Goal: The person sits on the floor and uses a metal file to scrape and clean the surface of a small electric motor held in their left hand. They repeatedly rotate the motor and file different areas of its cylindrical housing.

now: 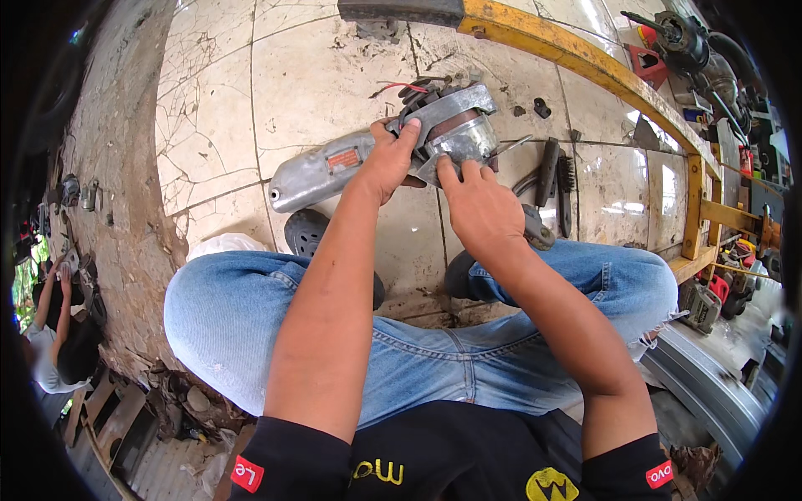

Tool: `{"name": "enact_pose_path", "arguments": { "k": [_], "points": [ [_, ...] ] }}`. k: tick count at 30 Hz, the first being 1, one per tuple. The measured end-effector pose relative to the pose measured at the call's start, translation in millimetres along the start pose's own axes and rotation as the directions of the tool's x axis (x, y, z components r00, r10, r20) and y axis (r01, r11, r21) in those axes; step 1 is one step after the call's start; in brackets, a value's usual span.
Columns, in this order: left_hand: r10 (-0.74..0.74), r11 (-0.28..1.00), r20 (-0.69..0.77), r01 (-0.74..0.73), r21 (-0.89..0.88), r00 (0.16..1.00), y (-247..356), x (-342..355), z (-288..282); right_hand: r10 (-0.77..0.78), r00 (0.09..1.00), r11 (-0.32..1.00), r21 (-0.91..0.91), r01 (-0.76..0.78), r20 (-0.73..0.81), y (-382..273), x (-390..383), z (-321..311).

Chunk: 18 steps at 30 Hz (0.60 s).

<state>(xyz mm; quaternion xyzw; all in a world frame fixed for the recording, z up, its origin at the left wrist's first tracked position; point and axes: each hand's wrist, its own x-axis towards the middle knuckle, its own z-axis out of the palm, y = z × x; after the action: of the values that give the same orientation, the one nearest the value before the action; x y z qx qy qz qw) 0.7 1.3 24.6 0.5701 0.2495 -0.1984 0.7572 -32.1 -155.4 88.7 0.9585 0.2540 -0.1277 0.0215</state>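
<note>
A partly dismantled grey metal power tool (313,174) lies across the floor in front of me, with a long rounded housing at its left end and a red label on it. My left hand (393,159) is closed around its middle, thumb on top of the curved grey bracket. At the tool's right end, my right hand (484,200) has bent fingers gripping the lower edge of a shiny rounded metal part (464,144). A red wire (405,85) and dark parts stick out at the far side. The undersides of both hands are hidden.
Right of my hands lie a thin metal rod (514,145), a black-handled tool (547,171) and a brush (566,179). A yellow metal frame (576,63) stands beyond and to the right. Another person (63,351) works at the far left. Dirty cracked tiles cover the floor.
</note>
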Motion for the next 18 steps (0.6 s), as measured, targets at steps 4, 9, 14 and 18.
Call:
{"name": "enact_pose_path", "arguments": {
  "k": [4, 9, 14, 18],
  "points": [
    [-0.019, 1.000, 0.019, 0.019, -0.007, 1.000, -0.7, 1.5, -1.7, 0.020, 1.000, 1.000, -0.001, -0.020, -0.011, -4.7, 6.5, -0.2],
    [-0.023, 1.000, 0.049, 0.024, -0.016, 0.999, 1.5, 2.4, -3.1, 0.019, 1.000, 1.000, -0.007, -0.019, -0.011, -6.0, 7.4, -5.3],
    [0.007, 1.000, 0.032, -0.008, 0.027, 0.999, -1.1, 2.5, -1.3, 0.044, 0.999, 0.999, 0.006, -0.044, 0.004, -9.3, 12.5, -5.1],
    [0.008, 0.999, 0.027, -0.009, 0.042, 1.000, -6.2, 5.8, -4.3, 0.042, 0.998, 0.998, 0.048, -0.044, 0.041, -8.8, 7.8, -9.3]
  ]
}}
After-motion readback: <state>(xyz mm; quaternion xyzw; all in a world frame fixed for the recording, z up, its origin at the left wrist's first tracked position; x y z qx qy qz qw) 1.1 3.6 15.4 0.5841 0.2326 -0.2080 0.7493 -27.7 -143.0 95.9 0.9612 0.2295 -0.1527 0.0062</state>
